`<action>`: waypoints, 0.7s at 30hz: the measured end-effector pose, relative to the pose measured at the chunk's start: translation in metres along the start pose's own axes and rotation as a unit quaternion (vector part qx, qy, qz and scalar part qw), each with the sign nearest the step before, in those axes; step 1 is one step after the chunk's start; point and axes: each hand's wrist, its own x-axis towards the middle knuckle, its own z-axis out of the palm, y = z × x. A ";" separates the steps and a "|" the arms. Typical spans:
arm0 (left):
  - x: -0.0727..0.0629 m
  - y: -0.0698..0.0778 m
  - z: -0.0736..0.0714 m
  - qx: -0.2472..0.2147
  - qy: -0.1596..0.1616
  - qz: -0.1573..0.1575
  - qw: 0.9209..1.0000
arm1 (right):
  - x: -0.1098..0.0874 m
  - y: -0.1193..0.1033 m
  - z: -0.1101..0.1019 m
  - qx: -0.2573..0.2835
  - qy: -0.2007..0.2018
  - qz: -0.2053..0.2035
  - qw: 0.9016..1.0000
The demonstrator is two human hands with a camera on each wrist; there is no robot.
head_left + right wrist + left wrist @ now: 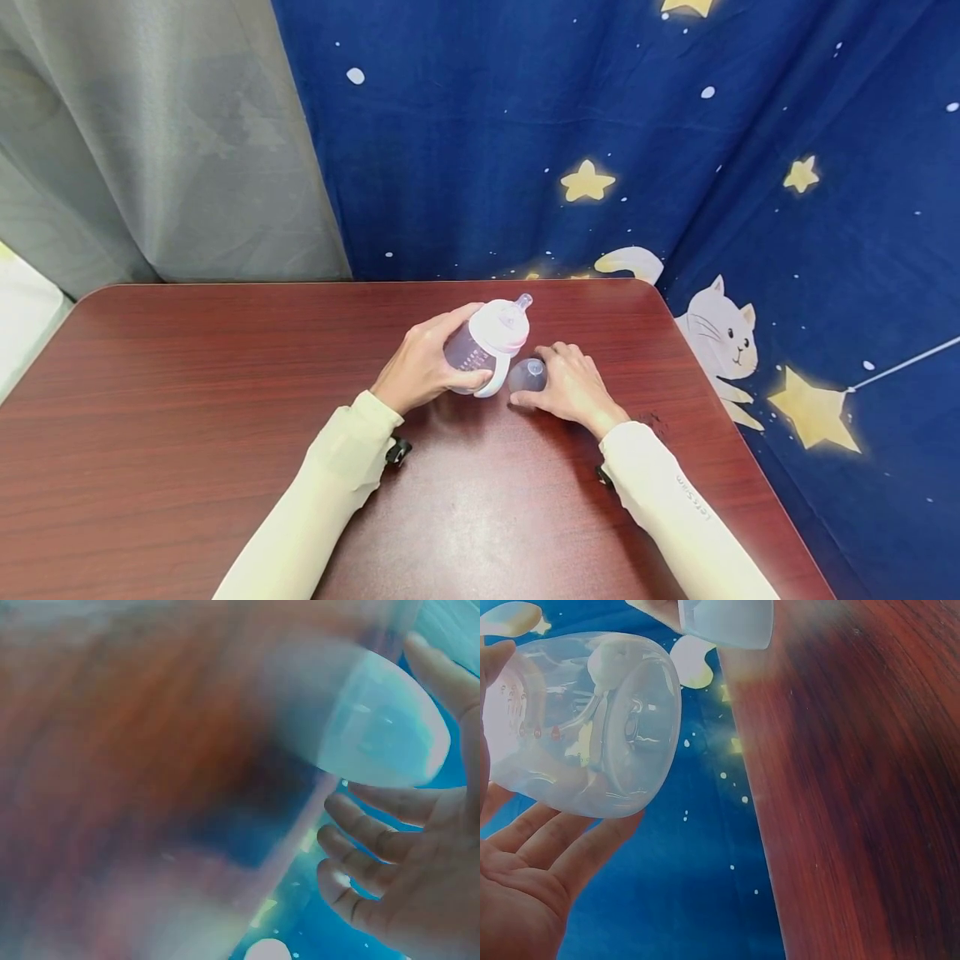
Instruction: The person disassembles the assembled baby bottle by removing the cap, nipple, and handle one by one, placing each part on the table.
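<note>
My left hand (425, 362) grips a clear baby bottle (467, 353), tilted with its teat (524, 301) up to the right. The bottle has a white collar (501, 326), a white handle (495, 377) and printed measuring marks. In the left wrist view its rounded base faces the camera, the fingers spread along its side. Just right of it, my right hand (575, 386) holds a translucent domed bottle cap (528, 376) between thumb and fingers. The right wrist view shows the cap (384, 724) with its rounded end toward the palm.
Both hands are over a dark red-brown wooden table (225, 400), near its far right part. A blue curtain (480, 150) with stars and a white cat hangs right behind the far edge, beside a grey curtain (187, 167). Dark wrist bands show under both sleeves.
</note>
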 end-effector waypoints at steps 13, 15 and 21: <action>0.001 0.000 0.001 0.002 0.031 0.009 0.999 | 0.004 -0.036 -0.054 0.274 0.133 -0.089 0.948; 0.001 0.001 0.002 0.006 0.037 0.016 0.999 | 0.004 -0.046 -0.056 0.282 0.151 -0.087 0.943; 0.000 0.002 0.004 0.019 0.042 0.030 0.998 | 0.003 -0.064 -0.055 0.174 0.193 -0.021 0.965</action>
